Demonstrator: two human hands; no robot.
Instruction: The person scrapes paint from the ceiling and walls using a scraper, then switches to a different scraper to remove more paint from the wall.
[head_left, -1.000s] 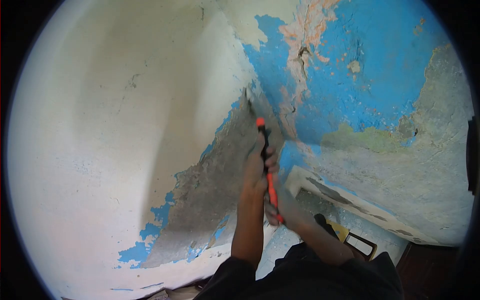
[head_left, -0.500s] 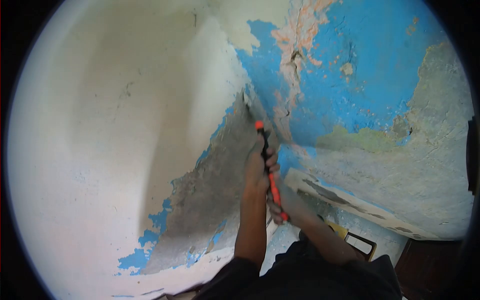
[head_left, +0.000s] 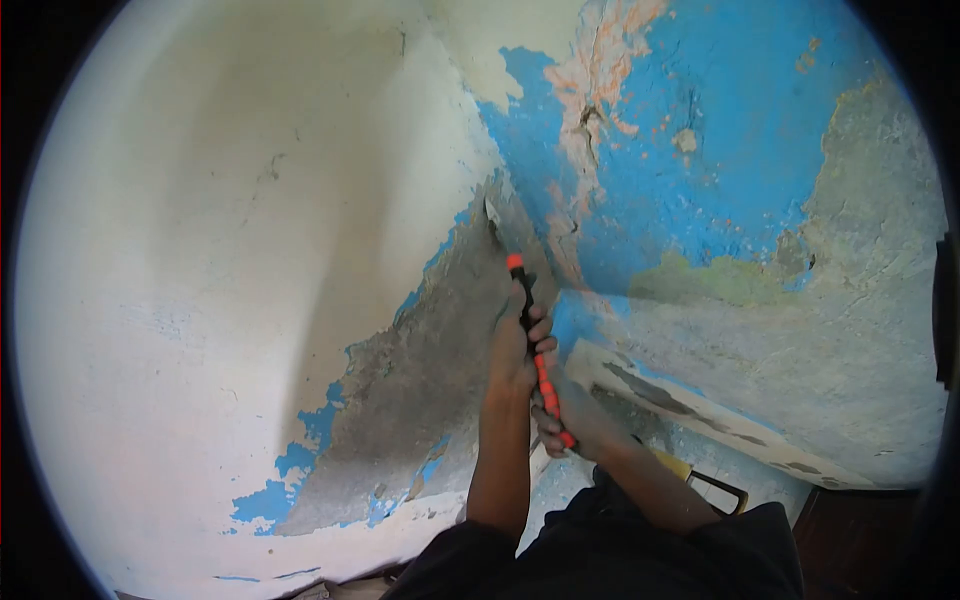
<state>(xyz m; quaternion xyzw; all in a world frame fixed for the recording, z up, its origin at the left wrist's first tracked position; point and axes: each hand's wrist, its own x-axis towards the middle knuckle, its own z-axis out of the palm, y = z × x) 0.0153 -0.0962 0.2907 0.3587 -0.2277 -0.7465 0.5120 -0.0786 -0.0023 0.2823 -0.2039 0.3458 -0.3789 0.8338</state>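
Both my hands are wrapped around a scraper (head_left: 546,385) with a long black and red handle. My left hand (head_left: 512,340) grips the black upper part, below a red collar. Lower down, my right hand (head_left: 572,412) closes around the red end of the handle. The narrow metal blade (head_left: 493,212) points up and away from me, at the top of a bare grey patch (head_left: 420,360) on the wall. Whether its tip touches the surface is hard to tell. Ragged blue paint (head_left: 318,425) edges the patch, beside whitish wall coating (head_left: 220,300).
On the right, the adjoining wall (head_left: 720,190) has blue paint, bare grey plaster and a crack (head_left: 588,125) near the corner. A ledge (head_left: 690,405) runs along its base. Below right are a yellow and dark-framed object (head_left: 720,490) and a dark brown surface (head_left: 860,540).
The scraper's red collar sits slightly lower in view, and more of the blade shows. Both hands keep their grip on the handle. The view has shifted a little.
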